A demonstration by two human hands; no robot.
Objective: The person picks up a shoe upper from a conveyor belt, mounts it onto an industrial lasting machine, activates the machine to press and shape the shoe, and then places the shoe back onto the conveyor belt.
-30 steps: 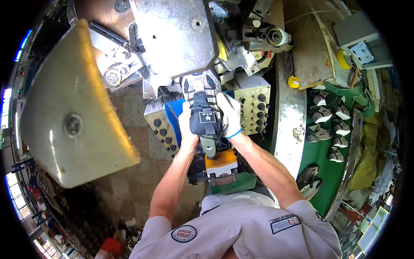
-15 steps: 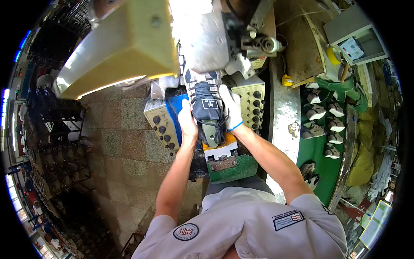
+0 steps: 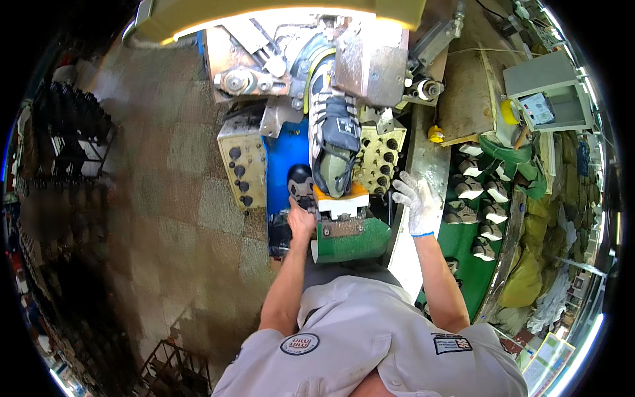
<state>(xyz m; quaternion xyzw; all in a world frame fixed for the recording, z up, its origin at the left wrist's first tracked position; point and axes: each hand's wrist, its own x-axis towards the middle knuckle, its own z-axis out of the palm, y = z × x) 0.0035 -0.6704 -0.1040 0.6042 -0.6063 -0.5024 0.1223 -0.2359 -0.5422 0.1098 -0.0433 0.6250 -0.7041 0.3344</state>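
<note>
Your left hand (image 3: pixel 301 221) is bare and rests on the black knob (image 3: pixel 301 178) by the blue part of the machine (image 3: pixel 281 165), fingers curled on it. Just right of it, the grey shoe (image 3: pixel 334 132) sits toe-far in the machine, above an orange and white block (image 3: pixel 340 200). Your right hand (image 3: pixel 415 202), in a white glove, hangs open and holds nothing. Further right, small shoes (image 3: pixel 479 192) lie in rows on a green counter (image 3: pixel 463 245).
</note>
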